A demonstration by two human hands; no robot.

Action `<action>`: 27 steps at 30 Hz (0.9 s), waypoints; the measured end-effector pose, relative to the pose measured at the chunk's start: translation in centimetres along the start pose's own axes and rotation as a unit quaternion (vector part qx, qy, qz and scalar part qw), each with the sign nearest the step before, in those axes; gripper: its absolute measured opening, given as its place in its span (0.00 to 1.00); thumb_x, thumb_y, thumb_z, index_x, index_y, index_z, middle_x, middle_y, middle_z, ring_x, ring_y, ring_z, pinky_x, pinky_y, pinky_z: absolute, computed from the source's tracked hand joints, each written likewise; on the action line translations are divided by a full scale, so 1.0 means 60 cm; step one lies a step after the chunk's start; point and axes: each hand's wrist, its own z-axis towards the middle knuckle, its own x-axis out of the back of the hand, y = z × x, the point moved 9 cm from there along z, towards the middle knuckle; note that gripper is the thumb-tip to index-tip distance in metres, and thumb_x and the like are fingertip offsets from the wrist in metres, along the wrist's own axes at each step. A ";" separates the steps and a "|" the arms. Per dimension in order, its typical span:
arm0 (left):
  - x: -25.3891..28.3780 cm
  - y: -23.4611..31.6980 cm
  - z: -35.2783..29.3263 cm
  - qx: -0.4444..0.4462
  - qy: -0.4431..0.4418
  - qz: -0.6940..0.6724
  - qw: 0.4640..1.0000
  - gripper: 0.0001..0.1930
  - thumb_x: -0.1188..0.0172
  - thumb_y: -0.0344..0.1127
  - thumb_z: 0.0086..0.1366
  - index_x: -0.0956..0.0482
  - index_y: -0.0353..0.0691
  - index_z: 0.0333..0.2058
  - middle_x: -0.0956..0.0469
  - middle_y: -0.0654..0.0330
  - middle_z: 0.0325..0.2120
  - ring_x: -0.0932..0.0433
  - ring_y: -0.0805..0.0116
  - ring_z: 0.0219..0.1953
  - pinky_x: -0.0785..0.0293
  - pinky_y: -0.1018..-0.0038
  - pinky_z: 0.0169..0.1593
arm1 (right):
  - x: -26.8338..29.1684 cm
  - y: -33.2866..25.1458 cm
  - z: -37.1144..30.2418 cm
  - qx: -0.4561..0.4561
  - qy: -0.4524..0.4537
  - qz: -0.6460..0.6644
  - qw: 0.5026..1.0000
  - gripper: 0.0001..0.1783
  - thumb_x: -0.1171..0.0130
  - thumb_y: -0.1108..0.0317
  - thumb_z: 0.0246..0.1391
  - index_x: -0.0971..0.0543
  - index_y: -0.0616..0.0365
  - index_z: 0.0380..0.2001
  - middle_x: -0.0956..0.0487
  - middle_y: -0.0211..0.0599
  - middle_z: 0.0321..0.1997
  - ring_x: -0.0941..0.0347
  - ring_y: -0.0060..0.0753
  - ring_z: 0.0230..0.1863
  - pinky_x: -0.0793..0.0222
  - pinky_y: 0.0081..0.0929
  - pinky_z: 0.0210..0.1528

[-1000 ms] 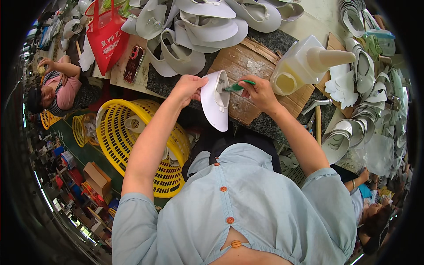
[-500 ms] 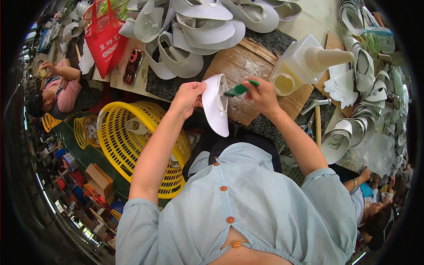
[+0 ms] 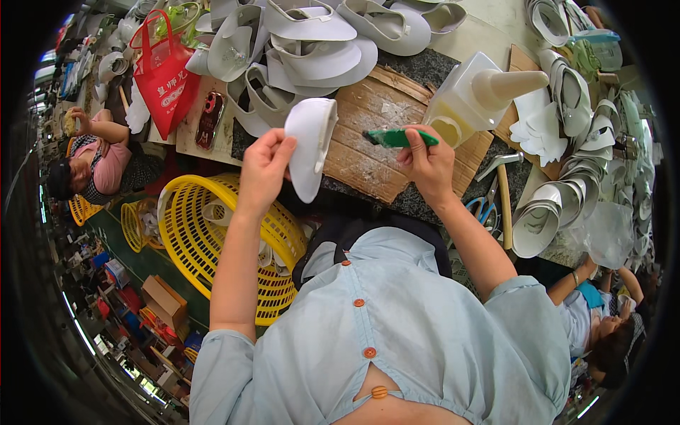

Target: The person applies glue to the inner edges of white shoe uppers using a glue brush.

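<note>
Head view records the left hand [image 3: 263,170] clamped on a white shoe upper [image 3: 303,150] above frame centre, the right hand [image 3: 431,164] gripping a green brush [image 3: 395,138] apart from it, its inside too hidden to judge completion, similar uppers [image 3: 324,65] piled top centre.

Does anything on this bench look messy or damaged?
Yes: the brown cardboard on the dark slab, seen behind the green brush, is smeared with whitish residue and its far edge looks ragged, whereas the white piece in the left hand looks clean outside.

My left hand [image 3: 263,172] is partly hidden behind the white piece [image 3: 307,145]; the top edge cuts the white pile [image 3: 322,60].
</note>
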 end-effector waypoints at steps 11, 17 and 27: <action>-0.046 -0.116 0.060 0.074 -0.010 -0.039 0.996 0.09 0.49 0.36 0.68 0.26 0.37 0.35 0.25 0.70 0.23 0.31 0.86 0.22 0.34 0.85 0.24 | -0.114 -0.034 0.008 0.270 -0.077 -0.143 0.949 0.09 0.42 0.71 0.54 0.23 0.58 0.39 0.24 0.42 0.36 0.26 0.45 0.34 0.29 0.33 0.35; -0.026 -0.111 0.047 0.088 0.030 -0.029 0.995 0.09 0.49 0.36 0.69 0.26 0.37 0.35 0.25 0.69 0.24 0.30 0.85 0.23 0.32 0.84 0.25 | -0.107 -0.016 -0.011 0.173 -0.117 -0.089 0.974 0.07 0.43 0.71 0.55 0.23 0.60 0.37 0.25 0.42 0.31 0.25 0.39 0.28 0.29 0.31 0.31; -0.017 0.101 -0.043 -0.196 0.116 0.319 0.920 0.05 0.45 0.32 0.65 0.25 0.40 0.39 0.22 0.55 0.29 0.26 0.69 0.20 0.30 0.75 0.24 | 0.091 -0.019 -0.052 0.016 0.043 0.006 0.999 0.11 0.48 0.67 0.62 0.23 0.66 0.39 0.23 0.33 0.24 0.27 0.18 0.22 0.32 0.16 0.24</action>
